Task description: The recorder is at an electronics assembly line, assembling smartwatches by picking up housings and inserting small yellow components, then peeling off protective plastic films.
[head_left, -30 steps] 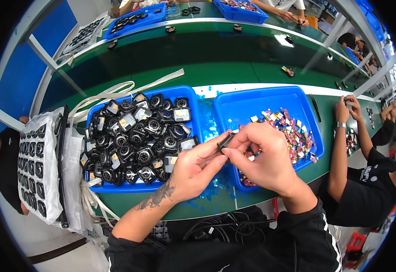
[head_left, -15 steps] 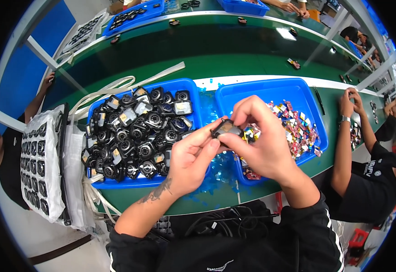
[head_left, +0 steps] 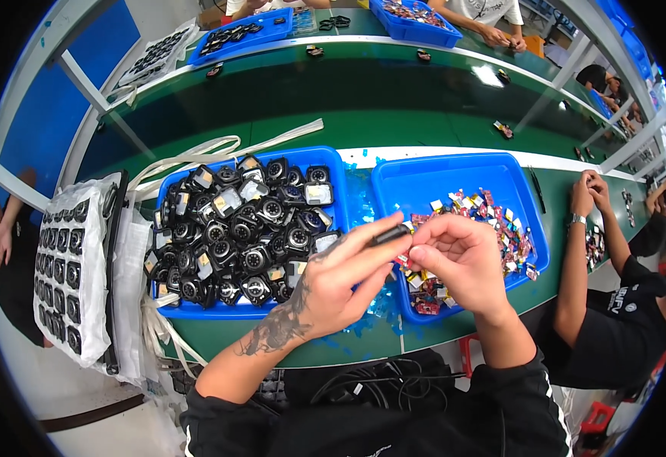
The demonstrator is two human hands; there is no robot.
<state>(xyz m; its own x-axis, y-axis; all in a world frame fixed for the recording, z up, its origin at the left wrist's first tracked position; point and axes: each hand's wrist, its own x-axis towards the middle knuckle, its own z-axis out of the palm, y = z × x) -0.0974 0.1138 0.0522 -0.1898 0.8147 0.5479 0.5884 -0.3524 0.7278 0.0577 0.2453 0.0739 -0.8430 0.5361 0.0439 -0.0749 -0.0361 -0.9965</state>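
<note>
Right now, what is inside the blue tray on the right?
The right blue tray holds a loose heap of small colourful parts. The right hand and left hand cover its near left corner, so parts there are hidden.

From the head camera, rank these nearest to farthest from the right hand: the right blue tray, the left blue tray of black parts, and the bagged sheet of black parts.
1. Right blue tray: directly under the right hand.
2. Left blue tray: to the hand's left.
3. Bagged sheet of black parts: far left, at the table's edge.

Both hands meet fingertip to fingertip: left hand (head_left: 333, 286) reaching toward 2 o'clock, right hand (head_left: 458, 263) curled, pinching.
</note>
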